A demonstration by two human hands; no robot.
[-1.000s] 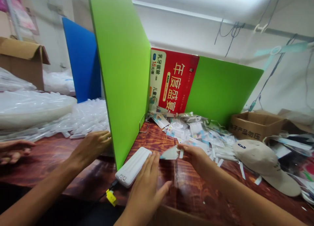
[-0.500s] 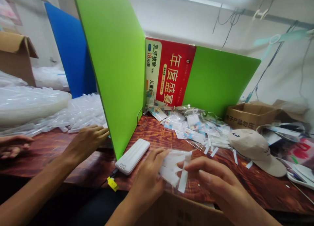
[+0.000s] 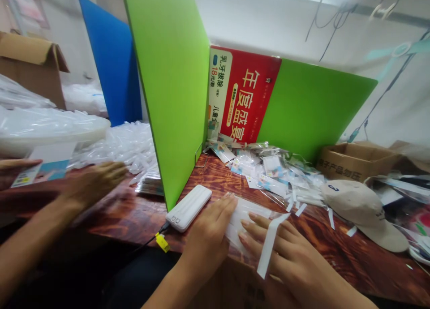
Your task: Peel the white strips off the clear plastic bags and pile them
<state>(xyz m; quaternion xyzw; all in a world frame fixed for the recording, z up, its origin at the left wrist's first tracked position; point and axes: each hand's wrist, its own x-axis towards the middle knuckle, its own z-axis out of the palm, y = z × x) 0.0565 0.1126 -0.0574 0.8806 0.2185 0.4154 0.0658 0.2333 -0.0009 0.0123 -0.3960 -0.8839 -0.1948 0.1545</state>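
Under both hands [image 3: 235, 233] lies a clear packet [image 3: 247, 212], pressed flat.

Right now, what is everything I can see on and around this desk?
Divider panels: two green, one blue, upright.
Poster: one, red, on back panel.
Packet pile: many, clear and white, below poster.
Power bank: one, white, by divider.
Cap: one, beige, right.
Cardboard boxes: two, brown, far corners.
Co-worker's hand: left of divider.
Clear packet: one, under both hands.
Paper strip: one, white, across right hand.
Left hand: flat on packet.
Right hand: flat on packet.
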